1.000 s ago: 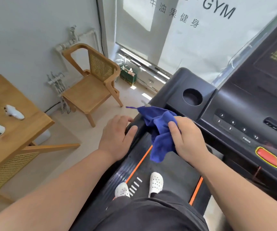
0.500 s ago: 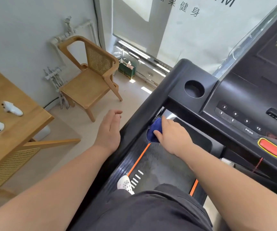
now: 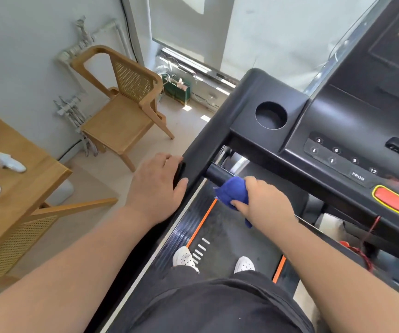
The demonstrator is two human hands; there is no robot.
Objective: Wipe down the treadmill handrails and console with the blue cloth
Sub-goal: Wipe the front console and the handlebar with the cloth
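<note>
I stand on a black treadmill. My right hand (image 3: 264,200) grips the blue cloth (image 3: 232,191), wrapped around a black round crossbar (image 3: 217,174) below the console (image 3: 352,131). A tail of cloth hangs under my wrist. My left hand (image 3: 156,186) rests flat on the left handrail (image 3: 217,131), thumb hooked over its inner edge. The console shows number buttons, a PROG button and a red stop button (image 3: 391,200). A round cup holder (image 3: 271,115) sits at its left corner.
A wooden cane-back chair (image 3: 121,109) stands against the wall at the left. A wooden table (image 3: 13,188) with white objects sits at the near left. My white shoes (image 3: 185,258) stand on the belt (image 3: 229,236). A green bag (image 3: 176,88) lies by the window.
My right hand has carried the cloth from the inner side of the left rail onto the round crossbar. My left hand moved from beside the rail onto it. The view tilted down.
</note>
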